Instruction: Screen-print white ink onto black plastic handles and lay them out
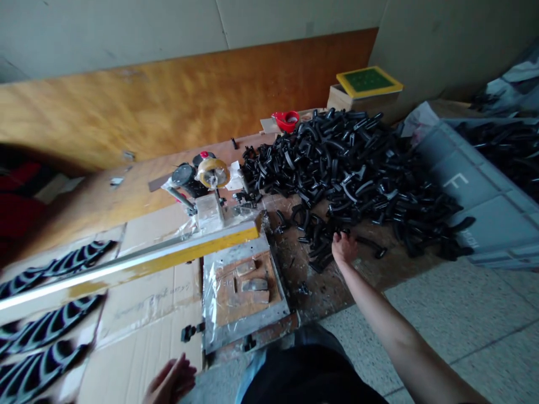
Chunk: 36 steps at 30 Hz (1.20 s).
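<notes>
My right hand point(344, 248) reaches to the near edge of a big heap of black curved plastic parts point(328, 157). Its fingers are closed on a black plastic part point(346, 232), mostly hidden among the others. At the bottom of the view, my left hand point(172, 379) hovers by the cardboard edge, fingers loosely curled and apart, holding nothing I can see. Between the hands lies a metal plate point(210, 314) bearing a wooden jig point(227, 314) with small blocks. A long silver and yellow bar point(185, 252) crosses just behind the jig.
Rows of black curved parts point(50, 325) lie on cardboard point(138, 320) at left. Behind the bar are a tape roll point(214, 173) and a dark cup point(184, 174). A red tape dispenser point(287, 120) sits behind the heap. A grey crate point(484, 196) stands at right.
</notes>
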Motion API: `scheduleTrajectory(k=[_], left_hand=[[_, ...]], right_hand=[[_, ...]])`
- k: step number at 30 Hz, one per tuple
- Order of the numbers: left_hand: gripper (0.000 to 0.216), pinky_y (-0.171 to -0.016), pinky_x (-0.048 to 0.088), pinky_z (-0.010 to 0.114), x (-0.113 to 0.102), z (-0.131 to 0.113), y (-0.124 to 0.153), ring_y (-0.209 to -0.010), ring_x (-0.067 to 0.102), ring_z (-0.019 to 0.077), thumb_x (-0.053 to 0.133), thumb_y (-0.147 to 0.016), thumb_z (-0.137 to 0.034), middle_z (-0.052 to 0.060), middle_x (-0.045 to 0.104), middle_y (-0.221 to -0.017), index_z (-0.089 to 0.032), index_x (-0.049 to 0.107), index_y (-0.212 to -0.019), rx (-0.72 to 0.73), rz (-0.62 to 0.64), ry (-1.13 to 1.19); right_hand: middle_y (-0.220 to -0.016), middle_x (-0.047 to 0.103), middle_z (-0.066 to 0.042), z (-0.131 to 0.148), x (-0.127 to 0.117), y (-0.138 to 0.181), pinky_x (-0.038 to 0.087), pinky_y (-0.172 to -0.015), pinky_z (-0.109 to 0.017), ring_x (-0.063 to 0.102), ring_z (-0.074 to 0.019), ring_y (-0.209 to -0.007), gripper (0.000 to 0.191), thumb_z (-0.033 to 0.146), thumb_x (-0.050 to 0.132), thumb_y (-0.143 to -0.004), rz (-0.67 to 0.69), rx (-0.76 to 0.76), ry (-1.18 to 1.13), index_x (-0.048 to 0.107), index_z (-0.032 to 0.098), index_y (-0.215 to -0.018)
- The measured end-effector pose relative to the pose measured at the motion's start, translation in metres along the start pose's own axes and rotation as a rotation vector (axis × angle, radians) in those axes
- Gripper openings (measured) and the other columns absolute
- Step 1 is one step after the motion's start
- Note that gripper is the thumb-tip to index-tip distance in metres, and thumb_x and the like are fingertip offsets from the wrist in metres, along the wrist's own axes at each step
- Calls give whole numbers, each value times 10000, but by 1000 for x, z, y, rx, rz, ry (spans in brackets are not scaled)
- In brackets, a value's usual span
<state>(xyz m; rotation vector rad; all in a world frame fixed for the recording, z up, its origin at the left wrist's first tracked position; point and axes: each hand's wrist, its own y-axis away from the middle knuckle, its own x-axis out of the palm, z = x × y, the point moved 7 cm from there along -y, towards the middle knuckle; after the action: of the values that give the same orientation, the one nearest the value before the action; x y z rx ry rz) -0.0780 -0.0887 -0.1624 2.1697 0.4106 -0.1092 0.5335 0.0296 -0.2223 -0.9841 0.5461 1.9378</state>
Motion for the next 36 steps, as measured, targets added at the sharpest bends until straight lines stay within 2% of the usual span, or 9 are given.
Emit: scheduleTrajectory(k=[4, 8, 12, 16, 23, 25, 27, 31, 36], left_hand=[[516, -624, 568, 291, 15, -36, 18, -623, 667, 198, 880, -423, -557, 53, 707, -654, -173, 650, -677, 111, 64, -113], [517, -662, 546, 297, 36, -82, 34, -626, 651, 185, 828, -517, -587, 52, 690, -660, -150, 618, -697, 243, 192, -209], [517, -636, 520, 296, 50, -118, 26, -596, 634, 169, 769, -593, -611, 62, 678, -658, -138, 596, -709, 354, 289, -265], [479, -651, 525, 291, 56, -146, 16, -618, 630, 154, 717, -688, -601, 50, 675, -685, -140, 599, -738, 510, 359, -189], [356, -632, 507, 221, 49, -172, 20, -611, 592, 94, 706, -760, -489, -11, 629, -673, -164, 564, -736, 633, 350, 264], [353, -613, 500, 208, 48, -176, 20, -595, 582, 84, 728, -738, -469, -22, 620, -667, -169, 543, -731, 634, 354, 371], [351, -607, 500, 203, 46, -185, 22, -593, 581, 81, 739, -727, -457, -25, 616, -661, -171, 537, -736, 654, 359, 423], [337, -587, 499, 197, 39, -212, 33, -586, 590, 81, 733, -733, -458, -29, 604, -630, -171, 557, -752, 735, 342, 463], [305, -551, 486, 200, 40, -253, 58, -535, 568, 80, 689, -783, -495, -39, 622, -638, -222, 568, -843, 920, 327, 554]], right_hand=[[-1231, 591, -241, 6, 11, 18, 403, -983, -459, 554, -323, -1144, 578, 413, 355, -915, 48, -13, -130, 537, 68, -1342], [-1114, 650, -187, 17, 12, 42, 495, -856, -403, 638, -264, -914, 674, 518, 487, -843, 163, -143, -305, 507, 81, -1357], [-1129, 625, -145, 49, -9, 56, 500, -858, -388, 619, -232, -901, 600, 524, 619, -756, 188, -362, -446, 585, 150, -1224], [-1078, 614, -113, 100, -23, 78, 497, -861, -402, 604, -236, -926, 513, 412, 697, -688, 212, -428, -490, 524, 182, -1112], [-910, 637, -5, 197, 11, 235, 477, -622, -271, 580, -132, -673, 301, 325, 684, -731, 1088, -599, -519, 549, 212, -976], [-854, 635, 15, 211, 23, 270, 451, -573, -252, 553, -117, -603, 268, 301, 690, -740, 1210, -661, -430, 556, 210, -954], [-818, 642, 6, 223, 31, 285, 463, -639, -271, 591, -143, -670, 145, 251, 665, -782, 1128, -846, -269, 569, 201, -878], [-918, 672, -76, 237, 41, 292, 445, -846, -322, 608, -203, -915, 62, 189, 583, -893, 750, -1280, 60, 602, 180, -836], [-932, 666, -86, 231, 37, 292, 462, -810, -310, 576, -227, -974, 112, 277, 624, -892, 467, -1394, 175, 634, 189, -824]])
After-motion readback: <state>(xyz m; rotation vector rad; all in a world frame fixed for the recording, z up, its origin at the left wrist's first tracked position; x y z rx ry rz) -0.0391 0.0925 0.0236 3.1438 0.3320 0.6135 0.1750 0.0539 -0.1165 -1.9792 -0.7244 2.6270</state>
